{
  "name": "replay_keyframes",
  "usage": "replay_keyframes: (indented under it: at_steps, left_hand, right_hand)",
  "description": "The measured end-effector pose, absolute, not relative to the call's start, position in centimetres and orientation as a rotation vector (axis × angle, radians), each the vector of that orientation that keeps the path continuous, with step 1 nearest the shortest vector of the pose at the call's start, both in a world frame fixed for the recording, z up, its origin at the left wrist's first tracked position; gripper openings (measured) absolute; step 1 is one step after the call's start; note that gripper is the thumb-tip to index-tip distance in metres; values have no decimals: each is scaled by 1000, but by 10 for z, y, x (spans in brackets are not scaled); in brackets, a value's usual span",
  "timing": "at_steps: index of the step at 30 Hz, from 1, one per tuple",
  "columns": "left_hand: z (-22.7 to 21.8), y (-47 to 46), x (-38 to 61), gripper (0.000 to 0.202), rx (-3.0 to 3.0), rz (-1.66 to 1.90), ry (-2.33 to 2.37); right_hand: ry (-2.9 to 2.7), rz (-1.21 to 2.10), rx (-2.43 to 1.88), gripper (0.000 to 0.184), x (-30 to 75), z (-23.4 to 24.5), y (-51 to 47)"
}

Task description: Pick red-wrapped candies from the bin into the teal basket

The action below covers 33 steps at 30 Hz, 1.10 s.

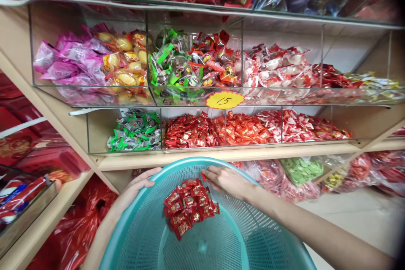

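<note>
Gripping the rim of a teal perforated basket [268,232] with the fingers of the left hand [141,182]. Pinching a red-wrapped candy [203,176] between fingers of the right hand [225,180], just beside a heap of red candies [190,206] inside the basket, before a wooden shelf [228,153] of bulk sweets [192,130].

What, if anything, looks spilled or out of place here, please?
Nothing stands out: the red packets lie heaped inside the teal basket, and the shelf sweets sit behind clear panels.

Sweet shop, wrapped candies [193,130] in clear bins [284,95], yellow tag [225,100] marked 15, wooden shelves [228,154]
</note>
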<state>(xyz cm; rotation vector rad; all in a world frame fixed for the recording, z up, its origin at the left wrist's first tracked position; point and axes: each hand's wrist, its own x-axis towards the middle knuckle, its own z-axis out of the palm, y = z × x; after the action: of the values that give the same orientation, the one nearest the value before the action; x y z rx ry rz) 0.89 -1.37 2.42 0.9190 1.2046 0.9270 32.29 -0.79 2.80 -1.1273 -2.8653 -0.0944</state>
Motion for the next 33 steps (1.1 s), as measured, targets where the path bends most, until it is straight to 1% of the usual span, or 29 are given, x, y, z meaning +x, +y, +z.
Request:
replay_keyframes:
  at_steps: [2,7,13,21,25,29,33]
  left_hand:
    - [23,-12,9,39,906,928,1207]
    - [22,-11,9,40,909,934,1198]
    - [25,-14,9,39,911,911,1182]
    - [22,-12,9,40,936,924,1219]
    - [25,-14,11,42,908,930,1216]
    - [32,-18,14,47,910,904,1229]
    - [33,-20,15,48,932,916,1245]
  right_hand:
    - [-2889,-16,-1164,43,323,26,-10]
    - [-2925,127,-1261,33,324,22,-13]
    - [-3000,186,-1346,29,323,21,-16]
    - [-2991,170,-1376,21,321,21,-15]
    - [-2972,166,-1367,22,323,21,-12]
    - [-2988,82,-1371,23,323,16,-11]
    - [-2975,-15,-1401,20,318,11,-11]
